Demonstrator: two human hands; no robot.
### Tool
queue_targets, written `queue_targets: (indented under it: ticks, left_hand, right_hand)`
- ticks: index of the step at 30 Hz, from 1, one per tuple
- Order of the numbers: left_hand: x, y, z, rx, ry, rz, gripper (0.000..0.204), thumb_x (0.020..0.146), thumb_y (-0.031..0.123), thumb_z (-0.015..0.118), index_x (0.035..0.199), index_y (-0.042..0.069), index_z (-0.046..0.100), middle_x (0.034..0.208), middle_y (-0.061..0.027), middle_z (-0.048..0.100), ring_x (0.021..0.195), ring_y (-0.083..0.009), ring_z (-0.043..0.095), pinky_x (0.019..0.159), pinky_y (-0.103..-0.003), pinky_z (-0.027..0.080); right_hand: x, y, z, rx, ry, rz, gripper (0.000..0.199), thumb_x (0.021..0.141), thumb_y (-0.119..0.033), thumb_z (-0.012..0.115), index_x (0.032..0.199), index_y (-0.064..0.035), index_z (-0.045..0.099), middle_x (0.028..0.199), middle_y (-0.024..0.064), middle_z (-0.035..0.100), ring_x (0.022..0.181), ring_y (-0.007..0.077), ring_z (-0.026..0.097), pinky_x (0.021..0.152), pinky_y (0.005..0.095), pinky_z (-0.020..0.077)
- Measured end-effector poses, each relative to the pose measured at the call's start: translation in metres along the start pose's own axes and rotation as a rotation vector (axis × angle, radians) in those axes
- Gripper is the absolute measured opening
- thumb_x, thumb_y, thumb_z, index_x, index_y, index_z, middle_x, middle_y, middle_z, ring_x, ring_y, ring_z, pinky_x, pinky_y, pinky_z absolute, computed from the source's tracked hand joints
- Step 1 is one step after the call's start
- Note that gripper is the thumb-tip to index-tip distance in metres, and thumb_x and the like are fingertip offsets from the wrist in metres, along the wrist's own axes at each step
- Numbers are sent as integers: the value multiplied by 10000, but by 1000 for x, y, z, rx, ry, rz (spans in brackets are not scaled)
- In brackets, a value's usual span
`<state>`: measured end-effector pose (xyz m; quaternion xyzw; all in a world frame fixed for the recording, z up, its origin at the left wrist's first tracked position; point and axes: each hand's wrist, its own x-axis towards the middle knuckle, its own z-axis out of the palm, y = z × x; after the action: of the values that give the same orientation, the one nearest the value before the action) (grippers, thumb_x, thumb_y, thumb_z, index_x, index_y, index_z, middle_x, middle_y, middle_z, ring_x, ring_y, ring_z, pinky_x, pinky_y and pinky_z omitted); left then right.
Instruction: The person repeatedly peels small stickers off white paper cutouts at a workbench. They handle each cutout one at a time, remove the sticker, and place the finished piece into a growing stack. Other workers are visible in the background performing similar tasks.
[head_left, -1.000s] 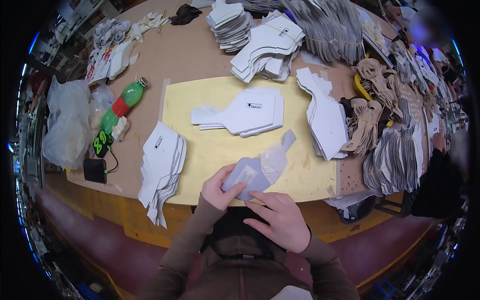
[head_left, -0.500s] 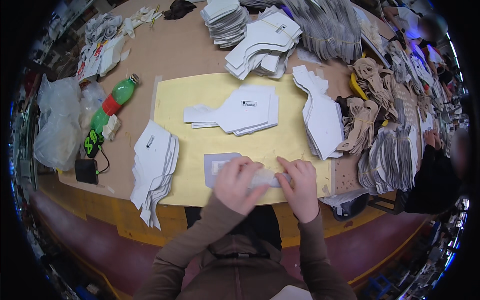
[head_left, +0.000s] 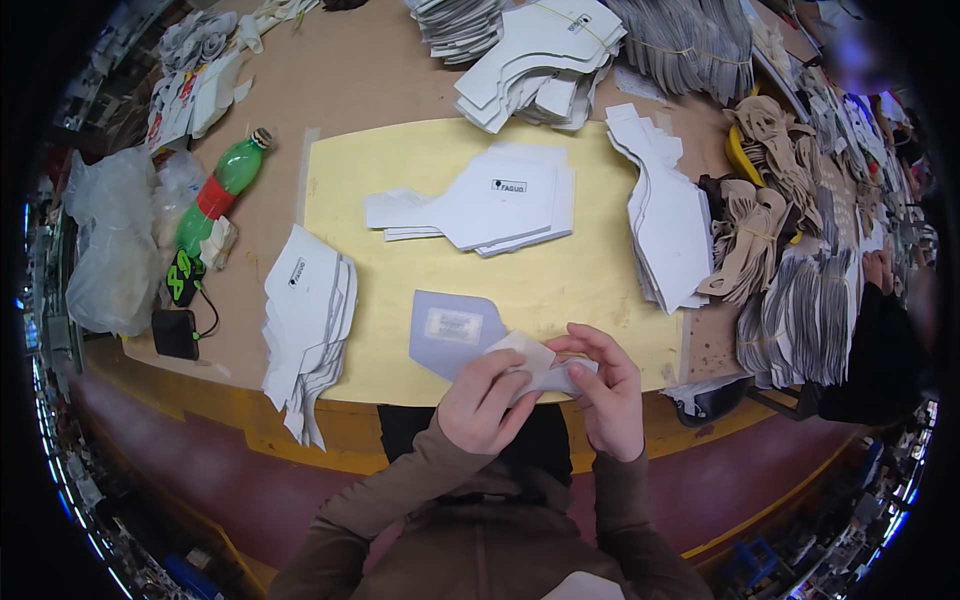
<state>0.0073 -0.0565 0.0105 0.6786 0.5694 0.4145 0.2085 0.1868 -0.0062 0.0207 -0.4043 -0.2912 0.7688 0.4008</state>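
Note:
On the yellow sheet (head_left: pixel 390 275) lies a flat blue-grey cut piece (head_left: pixel 430 340) with a pale rectangular patch (head_left: pixel 455 325) on its broad end. Next to its narrower side, a thin whitish sheet (head_left: pixel 535 360) is bent up between my two hands. My left hand (head_left: pixel 485 402) has its fingers closed on the near left part. At the right end, my right hand (head_left: pixel 605 395) pinches it between thumb and fingers. Whether the sheet is joined to the blue-grey piece cannot be made out. Beyond them lies a stack of white cut pieces (head_left: pixel 505 205).
White cut-piece stacks lie left (head_left: pixel 310 310) and right (head_left: pixel 665 220). Bundled white pieces (head_left: pixel 545 50), grey pieces (head_left: pixel 685 45) and beige pieces (head_left: pixel 760 215) stand farther off. At left are a green bottle (head_left: pixel 235 170), plastic bag (head_left: pixel 110 250) and black device (head_left: pixel 175 334). Another person's hand (head_left: pixel 878 270) shows far right.
Both hands have shifted slightly nearer to me, and the whitish sheet is now raised and bent between them. More of the blue-grey piece is uncovered. The whole view has shifted a little.

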Motion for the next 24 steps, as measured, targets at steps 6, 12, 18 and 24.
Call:
queue_targets:
  ticks: [6, 12, 18, 24]
  left_hand:
    - [6, -7, -9, 22, -13, 83, 223, 797, -35, 757, 1010, -56, 692, 1059, -157, 695, 910, -307, 700, 798, -357, 598]
    - [-1, -15, -34, -437, 210, -546, 110, 913, -24, 677, 1014, -65, 688, 1086, -116, 714, 848, -126, 653, 779, -245, 545]
    - [-10, -38, -32, -756, 296, -842, 111, 991, 4, 617, 1018, -80, 684, 1114, -75, 706, 810, -41, 571, 785, -191, 484]
    - [-4, -35, -26, -914, 144, -722, 332, 974, 36, 673, 1277, -67, 584, 1171, -142, 706, 1001, -107, 653, 880, -244, 530]
  right_hand:
    - [-3, 2, 8, -218, 17, 46, 532, 973, 85, 585, 1485, 37, 449, 1360, 202, 624, 1215, 205, 622, 1036, 314, 505]
    - [-4, -6, -6, -346, 114, -44, 476, 975, 114, 550, 1444, 71, 487, 1321, 205, 647, 1215, 239, 647, 1045, 319, 506]
    - [-2, -20, -30, -419, 135, -62, 463, 940, 99, 584, 1399, 70, 526, 1249, 236, 681, 1165, 269, 679, 1000, 329, 539]
    - [1, -25, -23, -755, 169, -82, 375, 903, 59, 653, 1276, 28, 643, 1263, 159, 687, 1159, 256, 665, 1004, 363, 523]
